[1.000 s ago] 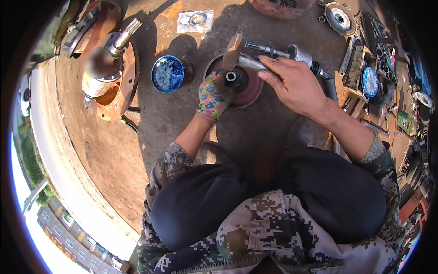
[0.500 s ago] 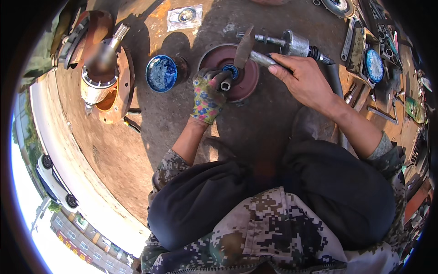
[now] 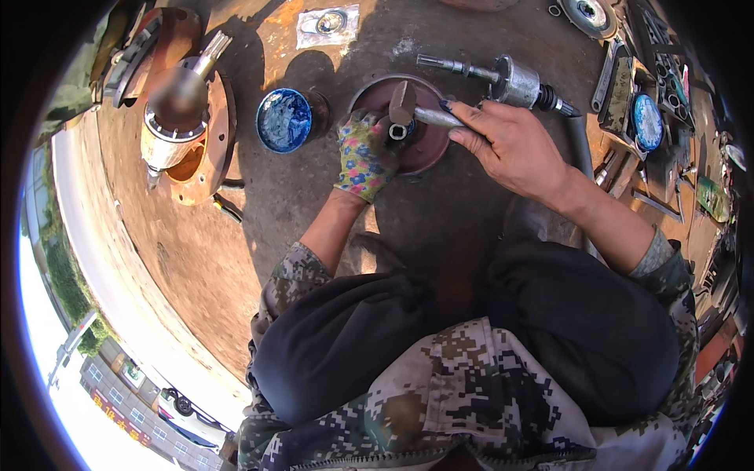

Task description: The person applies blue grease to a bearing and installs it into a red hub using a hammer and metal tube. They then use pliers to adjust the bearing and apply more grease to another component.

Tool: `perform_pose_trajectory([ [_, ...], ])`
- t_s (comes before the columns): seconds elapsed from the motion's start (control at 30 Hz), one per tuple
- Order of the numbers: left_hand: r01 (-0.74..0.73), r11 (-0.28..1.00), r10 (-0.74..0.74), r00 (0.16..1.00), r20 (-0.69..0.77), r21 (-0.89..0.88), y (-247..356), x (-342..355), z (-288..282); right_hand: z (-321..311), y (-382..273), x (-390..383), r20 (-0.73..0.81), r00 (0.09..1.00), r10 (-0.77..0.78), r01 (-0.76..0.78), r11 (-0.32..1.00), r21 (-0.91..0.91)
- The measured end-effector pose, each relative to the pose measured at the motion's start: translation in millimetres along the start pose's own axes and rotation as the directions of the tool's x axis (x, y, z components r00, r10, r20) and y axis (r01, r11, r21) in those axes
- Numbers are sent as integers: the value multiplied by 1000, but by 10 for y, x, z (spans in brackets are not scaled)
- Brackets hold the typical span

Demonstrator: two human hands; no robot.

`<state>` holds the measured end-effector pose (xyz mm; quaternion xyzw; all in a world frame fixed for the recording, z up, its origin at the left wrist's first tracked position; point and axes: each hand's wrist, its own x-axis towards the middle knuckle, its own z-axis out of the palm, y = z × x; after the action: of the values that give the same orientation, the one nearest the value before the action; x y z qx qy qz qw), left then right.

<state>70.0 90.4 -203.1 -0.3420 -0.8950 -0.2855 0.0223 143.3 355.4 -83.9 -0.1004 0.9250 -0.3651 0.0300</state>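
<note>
My left hand (image 3: 364, 161), in a flowered glove with dark fingertips, is closed around a metal socket (image 3: 397, 133). The socket stands over the middle of a round reddish-brown metal disc (image 3: 428, 151) on the ground. My bare right hand (image 3: 514, 149) grips a hammer (image 3: 403, 102) by its handle. The hammer's head is right above the socket's end and partly covers the disc; whether it touches the socket I cannot tell. Left of my gloved hand, an open tin of blue grease (image 3: 284, 120) sits on the ground.
A metal shaft with a thick cylinder (image 3: 518, 82) lies beyond my right hand. At left stands a metal housing on a rusty flange (image 3: 220, 137), with pliers (image 3: 228, 208) nearby. A plastic bag (image 3: 334, 25) holding a ring lies far ahead. Wrenches (image 3: 603, 74) and a blue-smeared lid (image 3: 647, 122) are at right.
The hammer's head has come down toward me and slightly left, from beyond the socket to over its end. My right hand moved a little left with it. My left hand keeps its hold.
</note>
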Motion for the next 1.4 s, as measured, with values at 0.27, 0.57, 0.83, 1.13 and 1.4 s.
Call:
perform_pose_trajectory([
  [0.27, 33, 998, -31, 999, 36, -52, -76, -94, 55, 102, -80, -15, 35, 999, -37, 39, 996, -84],
  [0.57, -20, 1000, 20, 1000, 12, -15, -110, -120, 84, 40, -194, -1, 123, 992, -8, 27, 988, -155],
  [0.83, -27, 999, 29, 992, -125, 19, -36, -60, 42, -89, 119, 28, -137, 984, 111, -105, 993, 55],
  [1.13, 70, 993, -65, 996, -57, 98, 38, 39, 17, -67, 111, 47, -23, 982, 189, -185, 973, 137],
  [1.4, 225, 964, -239, 966, 95, 140, 153, 146, 18, -50, 108, 102, -27, 995, 94, -93, 995, 40],
])
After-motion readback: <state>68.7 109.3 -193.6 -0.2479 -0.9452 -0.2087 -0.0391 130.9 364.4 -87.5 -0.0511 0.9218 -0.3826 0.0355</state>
